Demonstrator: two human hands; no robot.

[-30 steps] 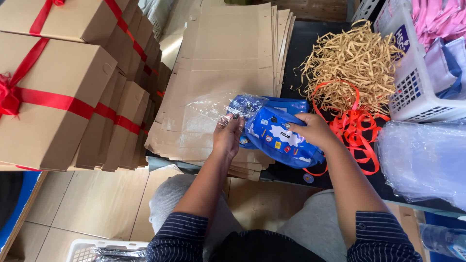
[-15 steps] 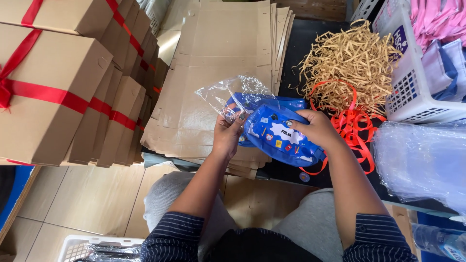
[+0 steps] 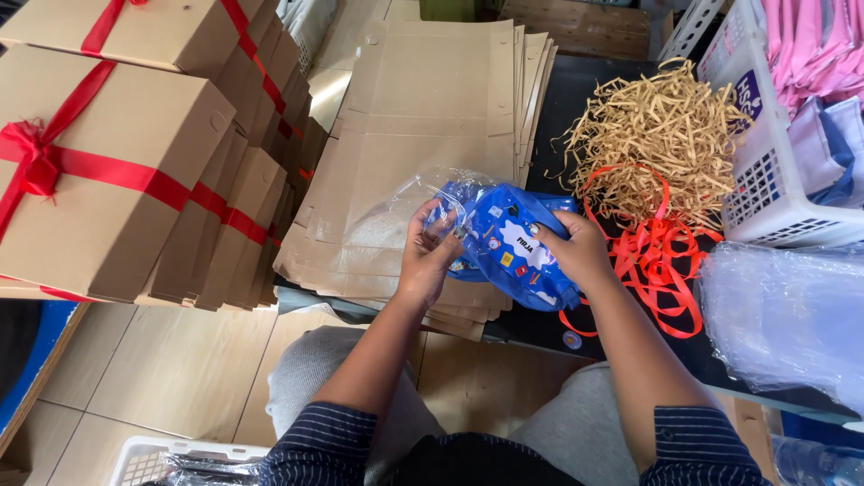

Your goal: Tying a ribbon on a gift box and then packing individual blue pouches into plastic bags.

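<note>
Hands gripped one blue pouch (image 3: pixel 517 247) together, left hand (image 3: pixel 430 256) pinching its clear plastic bag (image 3: pixel 396 216), right hand (image 3: pixel 576 247) clasping fabric above flat cardboard sheets (image 3: pixel 423 108).

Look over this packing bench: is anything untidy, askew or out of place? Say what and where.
Mildly, yes. The loose red ribbon lies tangled beside the heap of tan shredded paper, one loop trailing over the black bench edge. The stack of flat cardboard sheets is fanned unevenly. Nothing looks damaged.
</note>
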